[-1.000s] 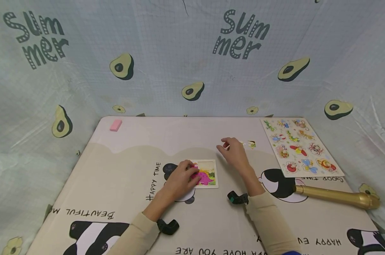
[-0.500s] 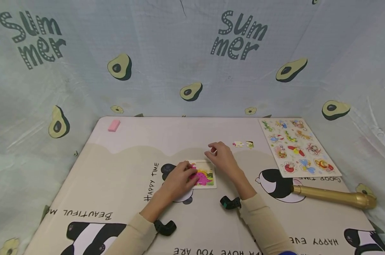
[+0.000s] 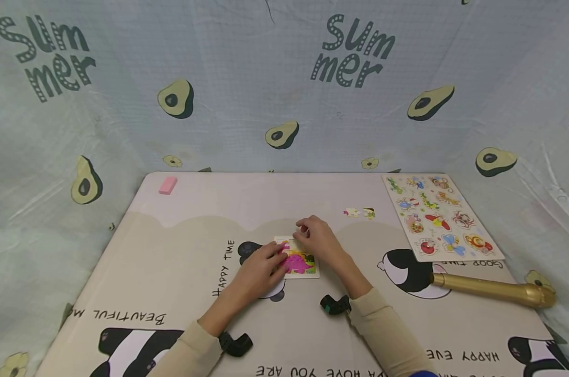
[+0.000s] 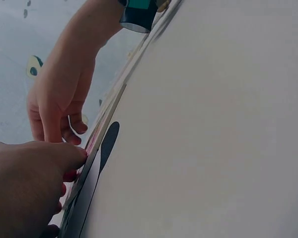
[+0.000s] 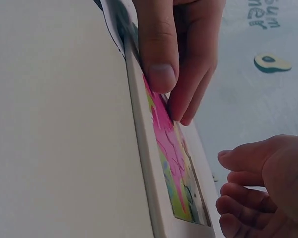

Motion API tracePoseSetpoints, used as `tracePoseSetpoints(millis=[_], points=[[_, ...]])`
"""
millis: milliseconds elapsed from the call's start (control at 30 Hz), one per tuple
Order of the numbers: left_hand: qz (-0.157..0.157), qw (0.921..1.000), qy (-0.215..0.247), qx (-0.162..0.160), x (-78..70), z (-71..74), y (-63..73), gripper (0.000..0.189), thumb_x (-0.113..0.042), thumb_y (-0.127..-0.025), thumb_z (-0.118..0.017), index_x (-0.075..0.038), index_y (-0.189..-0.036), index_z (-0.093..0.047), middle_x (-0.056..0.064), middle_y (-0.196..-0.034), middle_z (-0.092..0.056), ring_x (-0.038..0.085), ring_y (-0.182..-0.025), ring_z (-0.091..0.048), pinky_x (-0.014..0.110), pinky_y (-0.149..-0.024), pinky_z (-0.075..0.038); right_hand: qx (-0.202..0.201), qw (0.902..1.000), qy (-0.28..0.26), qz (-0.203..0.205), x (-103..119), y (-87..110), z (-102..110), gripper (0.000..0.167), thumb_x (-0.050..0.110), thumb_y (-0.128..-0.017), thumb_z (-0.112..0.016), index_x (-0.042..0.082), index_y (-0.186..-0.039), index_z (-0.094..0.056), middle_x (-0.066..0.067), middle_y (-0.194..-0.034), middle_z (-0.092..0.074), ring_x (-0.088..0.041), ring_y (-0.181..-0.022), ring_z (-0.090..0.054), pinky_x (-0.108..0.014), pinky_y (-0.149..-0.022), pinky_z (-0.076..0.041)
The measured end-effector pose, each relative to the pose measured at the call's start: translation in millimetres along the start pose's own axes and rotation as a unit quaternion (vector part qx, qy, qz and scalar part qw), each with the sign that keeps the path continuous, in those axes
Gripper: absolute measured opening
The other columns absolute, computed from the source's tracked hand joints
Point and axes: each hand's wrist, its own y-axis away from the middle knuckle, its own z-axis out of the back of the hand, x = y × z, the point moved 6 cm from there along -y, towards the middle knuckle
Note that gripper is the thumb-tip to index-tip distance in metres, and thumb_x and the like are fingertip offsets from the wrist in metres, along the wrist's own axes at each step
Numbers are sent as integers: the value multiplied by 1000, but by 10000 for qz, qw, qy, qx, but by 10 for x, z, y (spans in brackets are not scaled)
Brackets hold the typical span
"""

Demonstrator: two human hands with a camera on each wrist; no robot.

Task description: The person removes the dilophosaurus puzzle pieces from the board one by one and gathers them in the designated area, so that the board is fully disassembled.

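A small white-framed jigsaw puzzle (image 3: 299, 263) with a pink dinosaur picture lies on the table. My left hand (image 3: 259, 269) rests over its left side. In the right wrist view, the left thumb and straight fingers (image 5: 161, 74) touch the pink pieces in the puzzle (image 5: 169, 144). My right hand (image 3: 321, 242) hovers at the puzzle's upper right, fingers loosely bent; no piece shows between them. The right wrist view also has this right hand (image 5: 258, 183) beside the frame, apart from it. Two loose jigsaw pieces (image 3: 368, 213) lie beyond the right hand.
A board of animal pictures (image 3: 437, 220) lies at the back right, with a gold-coloured tube (image 3: 493, 290) in front of it. A pink block (image 3: 168, 185) sits at the back left. Printed sheeting (image 3: 237, 94) rises behind the table.
My right hand has moved left and slightly nearer, from near the loose pieces to the puzzle's upper right. My left hand has shifted slightly left, uncovering more of the frame's top-left corner.
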Motion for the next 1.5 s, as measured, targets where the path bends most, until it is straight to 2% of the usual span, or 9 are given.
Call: tracePoseSetpoints(millis=[100,233,433,600,867,1033,1500], points=[[-164,9998,7,-146,-6,19,22,27,-24,-90,-73,-7,-111,-76,13,-121,-69,29,-116,-65,42,-103,-52,95,9999,3,69,23,8,-39,30,22,-92,-72,3,-115,-71,-6,-93,-63,-16,-80,-57,-30,-74,-51],[-185,9996,61,-216,-1,38,46,27,-23,-90,-74,-7,-111,-76,12,-116,-68,26,-108,-66,40,-99,-54,199,9996,25,184,56,17,-88,27,21,-92,-72,3,-113,-72,-6,-94,-64,-16,-81,-58,-31,-76,-52],[-44,10000,-9,-81,17,34,73,29,-24,-92,-71,-6,-114,-75,10,-116,-68,25,-108,-65,39,-98,-53,286,9991,112,294,90,33,-141,17,17,-91,-71,4,-103,-74,-4,-91,-63,-14,-80,-56,-29,-76,-51],[-162,9996,-59,-215,26,37,84,27,-24,-91,-72,-7,-113,-75,8,-113,-68,24,-107,-66,37,-97,-54,472,9976,351,372,119,47,-176,12,17,-92,-72,7,-96,-75,-3,-88,-63,-13,-77,-53,-28,-74,-49],[-330,9985,10,-436,21,41,87,31,-24,-89,-74,-5,-113,-75,9,-112,-68,25,-106,-66,39,-97,-54,791,9949,503,371,159,79,-201,15,20,-92,-73,6,-96,-74,-3,-87,-61,-14,-76,-52,-28,-72,-48],[-263,9990,7,-352,28,25,93,31,-24,-91,-73,-5,-115,-75,8,-113,-68,24,-108,-66,38,-99,-54,842,9942,493,447,160,77,-232,11,19,-92,-73,7,-93,-73,-3,-86,-59,-13,-74,-51,-27,-69,-46],[-119,9998,-27,-167,27,10,99,32,-26,-93,-71,-6,-118,-73,10,-118,-68,25,-112,-66,39,-101,-53,929,9935,560,336,167,93,-269,13,19,-95,-69,7,-96,-65,-4,-93,-57,-13,-79,-52,-31,-76,-49]])
